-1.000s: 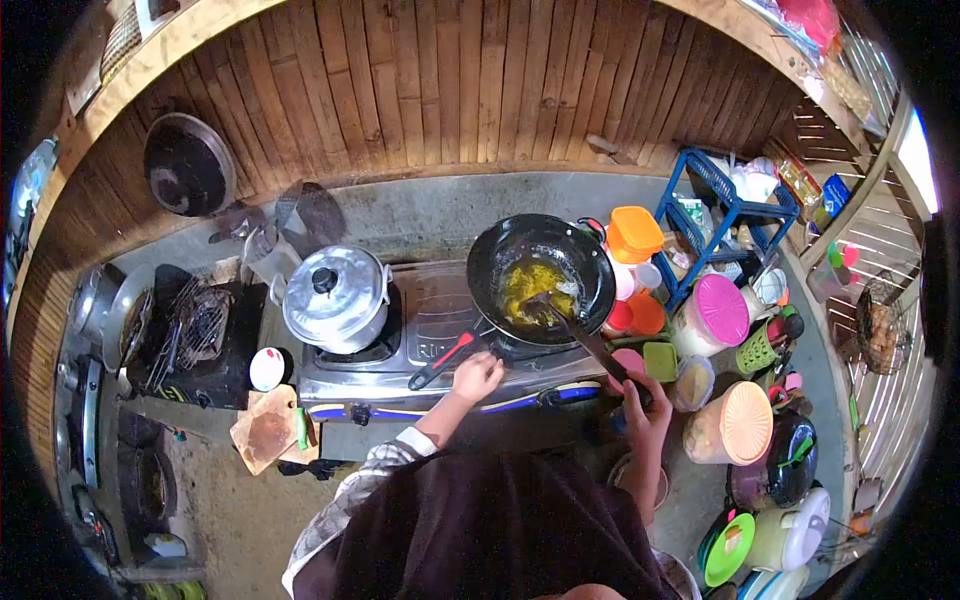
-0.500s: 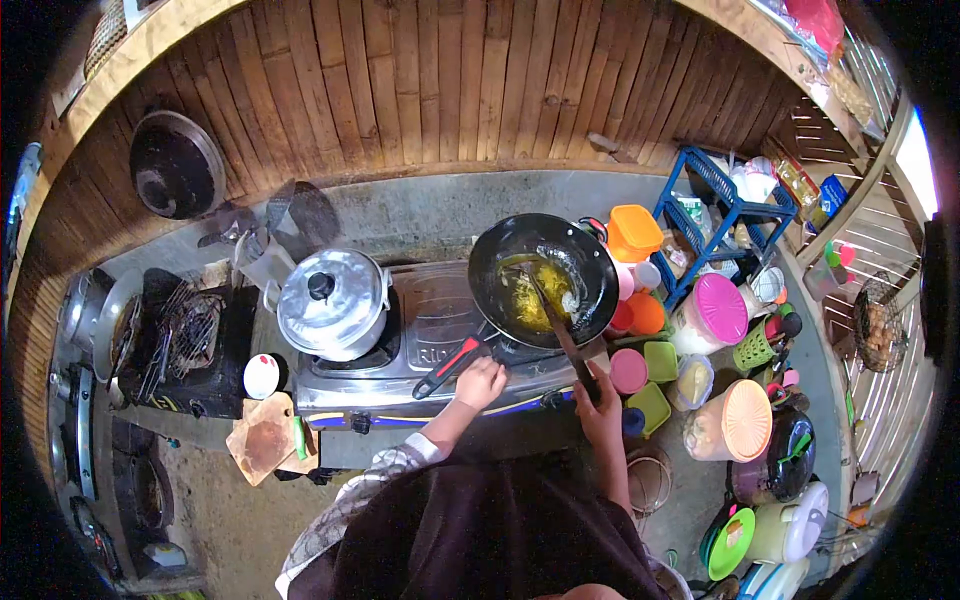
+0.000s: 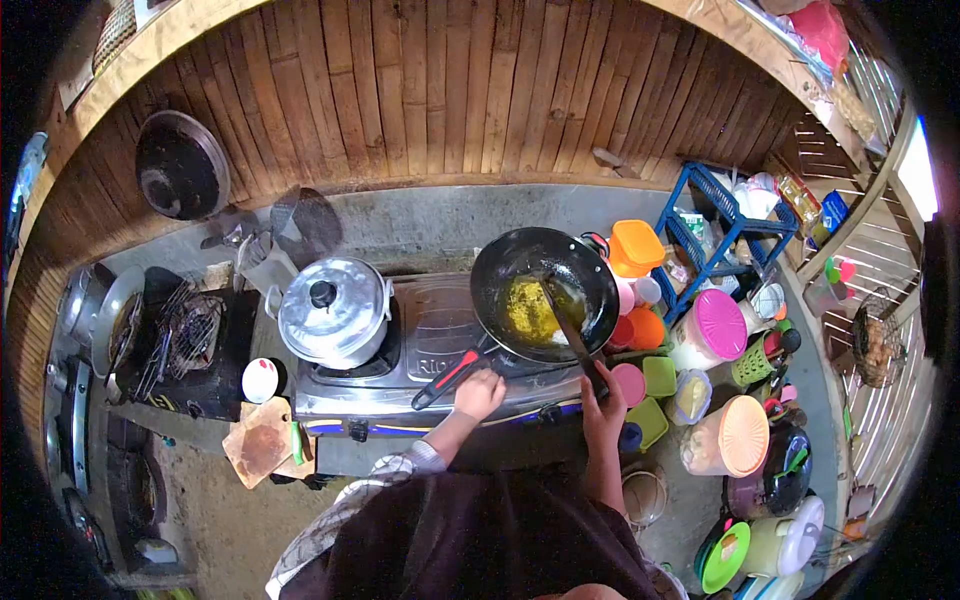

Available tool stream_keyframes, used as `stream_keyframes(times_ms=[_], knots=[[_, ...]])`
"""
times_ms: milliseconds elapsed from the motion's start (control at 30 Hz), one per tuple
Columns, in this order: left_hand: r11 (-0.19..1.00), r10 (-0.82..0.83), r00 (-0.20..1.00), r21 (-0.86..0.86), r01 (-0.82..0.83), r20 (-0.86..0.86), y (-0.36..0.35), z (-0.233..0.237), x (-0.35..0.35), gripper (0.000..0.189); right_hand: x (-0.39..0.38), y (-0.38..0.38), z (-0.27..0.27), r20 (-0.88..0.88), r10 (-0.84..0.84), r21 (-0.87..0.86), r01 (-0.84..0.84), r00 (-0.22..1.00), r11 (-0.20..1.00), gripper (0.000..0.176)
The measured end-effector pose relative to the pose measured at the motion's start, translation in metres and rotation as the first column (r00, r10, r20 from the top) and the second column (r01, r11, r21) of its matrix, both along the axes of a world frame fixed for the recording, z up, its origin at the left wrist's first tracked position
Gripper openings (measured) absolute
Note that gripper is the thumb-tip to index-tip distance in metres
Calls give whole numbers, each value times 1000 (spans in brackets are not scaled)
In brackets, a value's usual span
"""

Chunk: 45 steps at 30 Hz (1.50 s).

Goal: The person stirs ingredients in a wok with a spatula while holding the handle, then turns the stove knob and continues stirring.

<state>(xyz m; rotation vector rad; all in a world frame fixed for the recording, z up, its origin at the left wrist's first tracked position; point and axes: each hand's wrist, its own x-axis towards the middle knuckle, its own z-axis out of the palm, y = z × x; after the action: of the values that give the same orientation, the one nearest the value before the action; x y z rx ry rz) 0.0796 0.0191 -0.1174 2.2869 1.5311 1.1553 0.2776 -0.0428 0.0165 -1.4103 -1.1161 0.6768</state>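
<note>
Now I have the right hand (image 3: 603,408) closed round the end of the spatula (image 3: 572,335), whose blade lies in the wok (image 3: 590,275) among the yellow food (image 3: 527,305). The wok sits on the right burner of the stove (image 3: 430,320), its handle (image 3: 445,378) pointing back toward me. My left hand (image 3: 480,393) rests at the stove's front edge, just beside that handle; I cannot tell whether its fingers grip anything. A lidded pot (image 3: 333,312) stands on the left burner.

bare stove top (image 3: 435,318) between lidded pot (image 3: 333,310) and wok (image 3: 520,262), plastic tubs (image 3: 720,322) crowding right of wok
</note>
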Motion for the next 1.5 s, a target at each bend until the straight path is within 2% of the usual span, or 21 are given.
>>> stream_keyframes(times_ms=[33, 133, 233, 300, 367, 433, 500, 567, 633, 700, 800, 867, 900, 967, 1000, 1100, 1167, 1267, 1300, 1367, 1500], knots=[[1000, 20, 1000, -9, -20, -6, 0, -1, 1, 23, 5, 0, -4, 18, -13, 66, 12, 1000, 998, 30], [998, 58, 998, -24, -59, -23, 1, -1, 2, 23, 24, -9, -6, -21, -46, 119, 48, 999, 992, 26], [997, 79, 997, 10, -79, -18, 2, -5, 3, 23, 44, -22, -2, 6, -73, 95, 72, 997, 993, 21], [996, 86, 995, -13, -87, -45, 3, -7, 3, 22, 57, -31, 4, -38, -82, 69, 84, 996, 994, 19], [993, 112, 991, -21, -114, -72, 1, -8, 3, 22, 67, -41, 17, 144, -107, 103, 93, 984, 990, 18], [992, 128, 989, 1, -128, -69, 2, -10, 3, 22, 83, -46, 14, 177, -130, 51, 123, 976, 991, 17], [980, 199, 975, 3, -200, -97, 1, -11, 5, 23, 92, -50, 23, 287, -144, 264, 67, 947, 962, 15], [978, 206, 972, 37, -203, -111, 1, -11, 4, 23, 97, -56, 27, 291, -151, 228, 84, 945, 970, 14], [974, 222, 968, 71, -215, -118, -1, -10, 4, 23, 100, -63, 28, 218, -178, 176, 141, 960, 974, 12], [973, 229, 965, 65, -223, -125, -2, -8, 5, 23, 104, -66, 26, 260, -172, 166, 132, 950, 977, 12], [977, 211, 969, 26, -210, -128, -3, -4, 5, 25, 101, -64, 31, 340, -131, 206, 63, 931, 977, 13], [976, 216, 966, 4, -218, -140, -2, -4, 5, 26, 97, -60, 32, 452, -132, 351, -40, 882, 936, 16], [975, 218, 964, -20, -223, -153, -2, -4, 5, 27, 94, -60, 32, 452, -128, 351, -44, 883, 935, 16], [975, 214, 964, -25, -221, -158, -2, -4, 6, 28, 86, -59, 31, 279, 25, 116, -59, 960, 992, 19], [976, 206, 965, -28, -214, -163, -1, -5, 5, 28, 81, -58, 32, 241, 69, 84, -92, 968, 992, 20], [971, 218, 955, -55, -233, -201, -1, -5, 6, 28, 68, -49, 21, 205, 123, 133, -152, 971, 979, 21], [974, 209, 956, -48, -223, -205, -1, -2, 7, 27, 64, -46, 18, 138, 189, 96, -203, 972, 974, 23], [977, 193, 959, -52, -208, -208, -2, 0, 6, 26, 51, -37, 12, -35, 246, 57, -244, 969, 968, 24], [977, 194, 959, -50, -208, -206, -1, -1, 6, 26, 52, -31, 1, -32, 246, 60, -244, 969, 968, 24], [972, 213, 955, -55, -228, -207, -1, -5, 6, 25, 54, -21, -20, 109, 257, 27, -262, 960, 965, 26], [980, 186, 967, -41, -196, -173, -1, -3, 7, 24, 48, -10, -36, 191, 307, -43, -305, 932, 951, 35]])
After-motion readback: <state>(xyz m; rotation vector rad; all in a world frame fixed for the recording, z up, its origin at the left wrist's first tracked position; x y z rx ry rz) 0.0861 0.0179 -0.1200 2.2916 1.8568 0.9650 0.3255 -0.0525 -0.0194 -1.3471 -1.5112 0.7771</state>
